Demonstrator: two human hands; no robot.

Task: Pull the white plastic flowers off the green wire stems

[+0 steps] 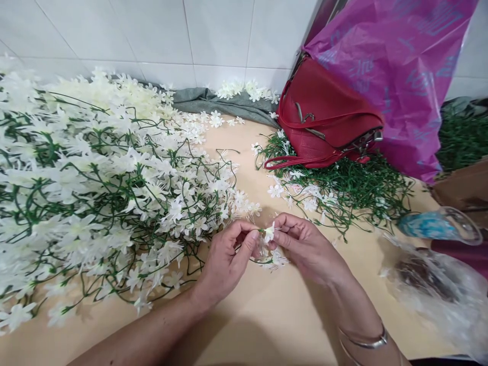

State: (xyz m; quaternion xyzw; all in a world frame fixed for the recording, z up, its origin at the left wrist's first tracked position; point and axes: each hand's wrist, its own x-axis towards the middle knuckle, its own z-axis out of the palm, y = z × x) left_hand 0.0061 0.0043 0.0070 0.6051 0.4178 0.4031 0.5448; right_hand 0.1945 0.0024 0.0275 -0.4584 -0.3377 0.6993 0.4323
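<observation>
Between my two hands is a small white artificial flower [269,233] on a green stem. My left hand [232,254] pinches the stem just behind the blossom with thumb and forefinger. From the other side, my right hand [305,244] grips the petals between thumb and fingertips; its other fingers curl and are partly hidden. Just below the fingers, more white petals and a green stem [272,260] show near the tabletop. A big heap of white artificial flowers [125,183] with curly green stems spreads to the left of my left hand.
Green stems [343,183] lie under a red handbag [328,112] at the back right, before a purple plastic bag [396,71]. A tipped clear cup with blue pattern [438,225] and a clear plastic bag [438,295] are at right. Grey cloth [221,104] lies along the tiled wall.
</observation>
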